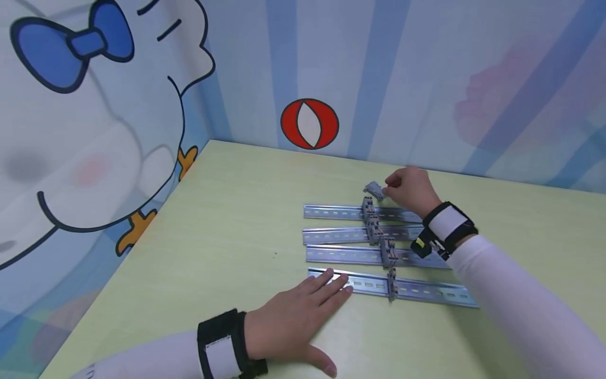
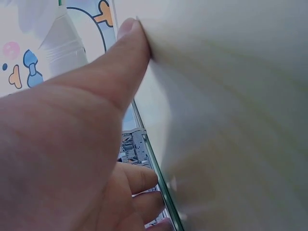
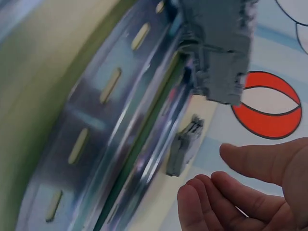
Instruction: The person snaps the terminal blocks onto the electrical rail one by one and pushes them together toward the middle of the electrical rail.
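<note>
My left hand [image 1: 298, 318] lies flat with fingers spread, its fingertips on the left end of the nearest slotted metal DIN rail [image 1: 440, 292]. In the left wrist view its thumb [image 2: 130, 53] stretches out and several fingers reach the rail's edge. Toward the back, my right hand [image 1: 414, 189] is beside a loose grey terminal block [image 1: 374, 190]. The right wrist view shows a gap between its loosely curled fingers and that block [image 3: 184, 148], and nothing held. Grey terminal blocks [image 1: 369, 208] are mounted on the rails, with a single thin one [image 1: 392, 284] on the nearest rail.
Several DIN rails lie roughly parallel on the pale yellow table [image 1: 227, 226], including the farthest rail [image 1: 331, 211]. My right forearm [image 1: 516, 300] passes over the rails' right side. A printed wall panel [image 1: 407, 79] borders the back; another [image 1: 94, 131] stands at left.
</note>
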